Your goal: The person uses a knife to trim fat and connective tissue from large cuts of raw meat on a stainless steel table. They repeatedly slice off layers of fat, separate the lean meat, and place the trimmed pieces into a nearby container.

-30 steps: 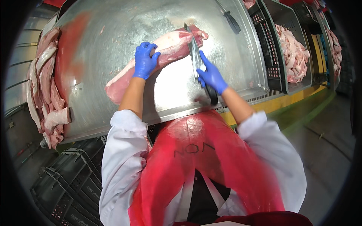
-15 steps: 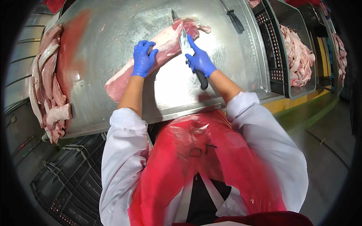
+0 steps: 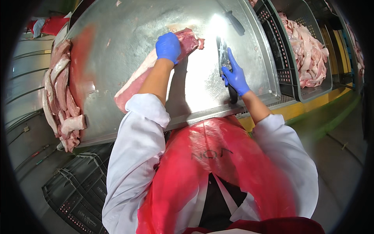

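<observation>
A long piece of pork loin (image 3: pixel 137 80), pink with a pale fat layer, lies slantwise on the steel table (image 3: pixel 132 37). Near its far end, my blue-gloved left hand (image 3: pixel 168 47) is closed over the meat, with most fingertips hidden. To the right, and apart from the loin, my blue-gloved right hand (image 3: pixel 237 79) grips a knife (image 3: pixel 223 54) by its black handle. The blade points away from me, with glare around its far end.
A second black-handled knife (image 3: pixel 235 22) lies at the far right of the table. Beyond the right rim, a grey crate (image 3: pixel 329 80) holds pale fatty trimmings (image 3: pixel 306 54). Several meat strips (image 3: pixel 62 89) line the left edge. Dark crates (image 3: pixel 78 187) stand below left.
My left hand has slid up toward the far end of the loin. My right hand and knife have moved right, off the meat. The loin's far end has shifted slightly nearer.
</observation>
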`<action>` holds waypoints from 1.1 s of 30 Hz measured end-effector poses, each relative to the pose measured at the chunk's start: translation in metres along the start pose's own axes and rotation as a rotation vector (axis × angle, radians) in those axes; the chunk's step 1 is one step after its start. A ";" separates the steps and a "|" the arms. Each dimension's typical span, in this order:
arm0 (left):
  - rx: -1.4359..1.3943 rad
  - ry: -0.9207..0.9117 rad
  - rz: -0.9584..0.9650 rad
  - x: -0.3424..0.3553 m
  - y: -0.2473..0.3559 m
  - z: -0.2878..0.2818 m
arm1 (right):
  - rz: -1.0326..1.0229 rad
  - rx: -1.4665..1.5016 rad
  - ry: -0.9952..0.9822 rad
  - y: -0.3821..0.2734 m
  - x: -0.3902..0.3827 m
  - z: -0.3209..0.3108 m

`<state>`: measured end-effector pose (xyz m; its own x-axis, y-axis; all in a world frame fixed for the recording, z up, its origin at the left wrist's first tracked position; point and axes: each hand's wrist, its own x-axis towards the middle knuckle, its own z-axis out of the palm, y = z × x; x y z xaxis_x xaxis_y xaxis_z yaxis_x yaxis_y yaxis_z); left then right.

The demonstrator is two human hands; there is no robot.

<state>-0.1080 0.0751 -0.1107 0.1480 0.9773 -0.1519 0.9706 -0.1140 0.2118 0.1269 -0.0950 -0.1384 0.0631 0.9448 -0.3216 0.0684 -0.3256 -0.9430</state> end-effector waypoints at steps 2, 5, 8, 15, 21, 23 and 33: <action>-0.060 0.019 0.007 0.008 -0.023 0.001 | -0.044 0.014 -0.005 0.027 0.024 0.014; -0.204 0.000 -0.199 0.020 -0.043 -0.003 | -0.125 -0.003 -0.029 0.025 0.053 0.050; -0.348 0.036 -0.217 0.031 -0.066 0.014 | -0.121 -0.079 -0.112 0.000 0.097 0.083; -0.496 0.118 -0.244 0.023 -0.083 0.033 | -0.114 -0.277 -0.450 -0.017 0.070 0.099; -0.497 0.149 -0.230 0.014 -0.047 0.015 | -0.068 -0.274 -0.478 -0.018 0.106 0.110; -0.531 0.148 -0.246 0.013 -0.050 0.011 | -0.064 -0.227 -0.480 -0.026 0.105 0.112; -0.900 0.078 -0.198 0.021 -0.084 -0.013 | -0.011 -0.329 -0.551 -0.033 0.091 0.131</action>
<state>-0.1887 0.1077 -0.1188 -0.0505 0.9771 -0.2069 0.4589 0.2067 0.8641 0.0003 0.0066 -0.1477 -0.4545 0.8000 -0.3917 0.3738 -0.2279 -0.8991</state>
